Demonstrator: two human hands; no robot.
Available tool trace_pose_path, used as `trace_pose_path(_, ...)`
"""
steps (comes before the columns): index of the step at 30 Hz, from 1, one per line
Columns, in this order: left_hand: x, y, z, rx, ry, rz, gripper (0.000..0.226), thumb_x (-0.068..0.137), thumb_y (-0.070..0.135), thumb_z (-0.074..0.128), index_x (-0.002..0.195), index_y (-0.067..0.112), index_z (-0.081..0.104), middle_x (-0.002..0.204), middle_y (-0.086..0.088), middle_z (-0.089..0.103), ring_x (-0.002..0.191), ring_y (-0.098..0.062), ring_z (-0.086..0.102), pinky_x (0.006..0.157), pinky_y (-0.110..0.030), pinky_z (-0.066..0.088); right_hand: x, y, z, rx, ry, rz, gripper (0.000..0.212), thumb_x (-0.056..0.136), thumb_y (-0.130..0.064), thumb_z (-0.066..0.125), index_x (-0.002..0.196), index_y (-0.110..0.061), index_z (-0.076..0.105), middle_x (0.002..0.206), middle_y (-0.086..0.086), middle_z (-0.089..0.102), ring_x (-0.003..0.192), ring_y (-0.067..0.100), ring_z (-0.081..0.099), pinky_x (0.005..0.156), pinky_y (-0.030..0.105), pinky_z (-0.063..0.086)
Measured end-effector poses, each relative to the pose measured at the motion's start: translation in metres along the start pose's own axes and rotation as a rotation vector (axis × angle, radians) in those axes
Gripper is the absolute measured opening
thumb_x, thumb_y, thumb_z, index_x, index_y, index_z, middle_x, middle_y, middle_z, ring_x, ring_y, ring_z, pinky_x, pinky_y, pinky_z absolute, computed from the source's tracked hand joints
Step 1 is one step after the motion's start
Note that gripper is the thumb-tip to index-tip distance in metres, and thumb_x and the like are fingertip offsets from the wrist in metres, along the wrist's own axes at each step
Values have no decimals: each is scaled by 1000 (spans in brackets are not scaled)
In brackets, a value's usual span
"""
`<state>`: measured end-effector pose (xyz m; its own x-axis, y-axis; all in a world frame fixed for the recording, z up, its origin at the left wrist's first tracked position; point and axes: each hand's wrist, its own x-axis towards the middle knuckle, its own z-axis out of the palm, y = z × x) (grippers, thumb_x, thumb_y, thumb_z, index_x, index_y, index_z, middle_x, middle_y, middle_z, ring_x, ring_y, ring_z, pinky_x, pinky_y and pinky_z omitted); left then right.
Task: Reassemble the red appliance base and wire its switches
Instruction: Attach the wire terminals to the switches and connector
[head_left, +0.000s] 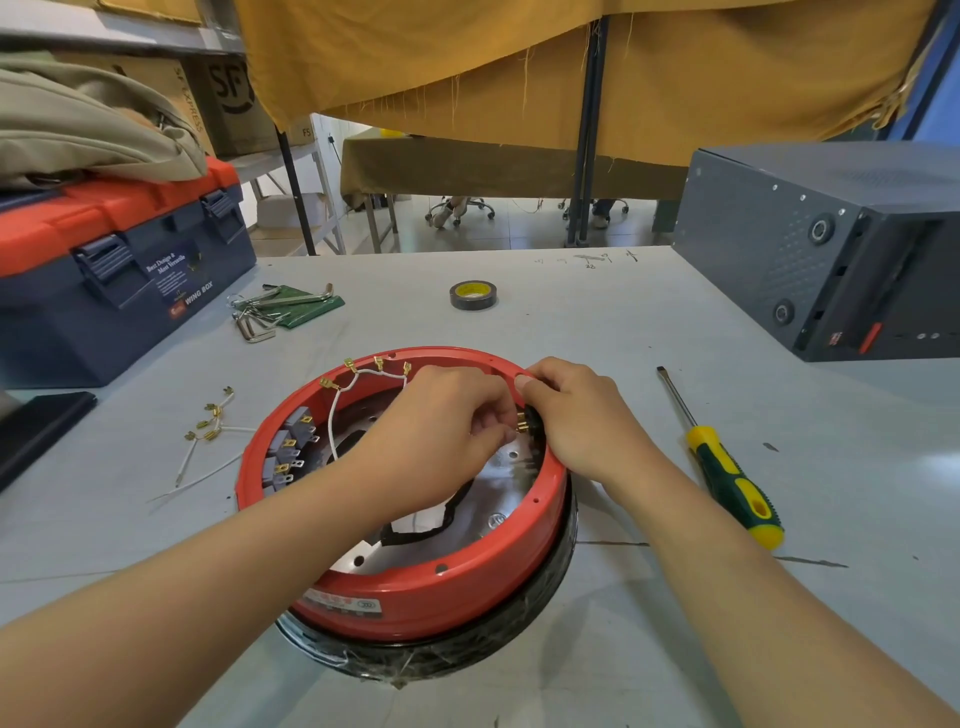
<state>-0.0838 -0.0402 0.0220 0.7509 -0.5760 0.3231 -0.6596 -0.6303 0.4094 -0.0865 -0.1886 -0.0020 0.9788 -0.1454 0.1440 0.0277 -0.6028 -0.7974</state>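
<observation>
Red base (441, 587) — white wires (337, 410), seemingly brass tips; green-and-yellow screwdriver (727, 478) — grey table (597, 322).

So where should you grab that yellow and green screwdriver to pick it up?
Probably by its fat yellow-and-green handle, the part of the screwdriver nearest the person. It lies flat on the table, right of the red base, so a grip from above across the handle suits it. The thin metal shaft points away and looks harder to hold.

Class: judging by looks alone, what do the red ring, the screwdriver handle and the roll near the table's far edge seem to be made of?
Red ring: probably painted or enamelled metal, since it is glossy, thin-walled and has punched holes; moulded plastic is possible. Screwdriver handle: plastic or rubbery grip, in moulded yellow and green sections. Roll: likely dark vinyl insulating tape, wound on a yellow-labelled core.
</observation>
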Motion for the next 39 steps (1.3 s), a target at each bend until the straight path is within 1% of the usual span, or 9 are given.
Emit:
trace_pose_path(6,0,-1,-3,-67,-35,-30,2,81,12,70,82,14,69,78,1,68,72,-7,59,67,-15,45,-1,-2,0,-9,-8,3,25,97,-29,43,99,-17,66,95,6,66,92,26,58,74,32,42)
trace_pose_path(9,-1,-3,-14,-125,-12,-89,8,82,21,70,89,19,69,81,5,68,74,1,58,66,-8,43,-2,-3,0,-35,-30,7,33,99,-28,40,128,-23,56,121,7,62,114,27,53,92,34,41)
trace_pose_path(12,-6,-12,-32,-103,62,-171,4,85,26,67,87,25,69,78,11,67,72,6,56,62,-4,39,-2,-5,-3,-81,-67,-1,42,100,-25,35,141,-32,41,137,7,53,123,28,46,96,32,37)
trace_pose_path(16,-22,-26,-47,34,82,-264,7,83,28,67,90,27,68,95,8,63,87,-4,56,77,-22,43,-5,-9,-7,-193,-105,-38,47,101,-20,29,144,-36,33,143,7,47,120,30,48,94,32,39)
trace_pose_path(21,-47,-33,-51,201,48,-348,9,83,37,66,90,33,66,120,2,50,114,-20,43,98,-37,36,-12,-9,-15,-319,-91,-13,52,98,-17,27,144,-40,31,135,13,51,105,33,55,89,38,48)
trace_pose_path(26,-61,-32,-46,180,8,-396,4,88,40,58,87,41,62,133,0,45,125,-24,38,103,-39,33,-24,-8,-22,-426,15,15,50,95,-14,30,140,-33,39,128,12,55,102,33,54,86,39,48)
trace_pose_path(31,-53,-33,-32,123,40,-349,22,90,30,55,110,26,65,134,-2,46,117,-21,46,93,-26,35,-38,-10,-25,-487,63,40,41,94,-20,37,134,-25,43,112,11,62,96,31,56,76,36,47)
trace_pose_path(34,-43,-37,-30,88,53,-345,25,87,30,60,112,26,64,139,-3,43,123,-22,44,103,-30,34,-47,-13,-25,-568,132,17,27,94,-30,40,117,-18,45,88,6,58,77,26,51,62,32,38)
trace_pose_path(39,-31,-48,-34,83,7,-254,32,83,34,66,115,30,61,140,3,41,123,-14,45,94,-23,31,-54,-17,-28,-691,256,-40,25,96,-41,39,95,-16,39,90,8,61,67,24,43,52,30,29)
